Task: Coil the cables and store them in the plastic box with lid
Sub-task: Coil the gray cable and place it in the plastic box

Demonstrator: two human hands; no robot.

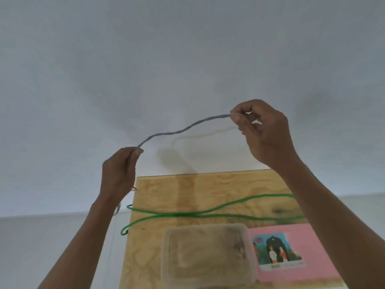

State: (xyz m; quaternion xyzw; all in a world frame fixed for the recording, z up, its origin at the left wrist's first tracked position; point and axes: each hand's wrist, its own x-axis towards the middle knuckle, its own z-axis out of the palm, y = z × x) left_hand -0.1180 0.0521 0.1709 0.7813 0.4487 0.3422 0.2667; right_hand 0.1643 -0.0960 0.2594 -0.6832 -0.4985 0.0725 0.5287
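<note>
The bench (208, 195) fills the lower frame, carrying the lidded box (208, 251) and a loose green cable (208, 214). Above, mid-frame, a grey cable (183, 130) runs lower left to upper right between raised hands: left hand (118, 172) and right hand (264, 132) each pinch one end.

Both arms reach forward and up; the left hand (119, 174) is lower, fingers pinched closed; the right hand (263, 132) is higher, thumb and forefinger pinched together.

wall (187, 49): plain white; table (218, 190): pale plywood; light: soft
</note>
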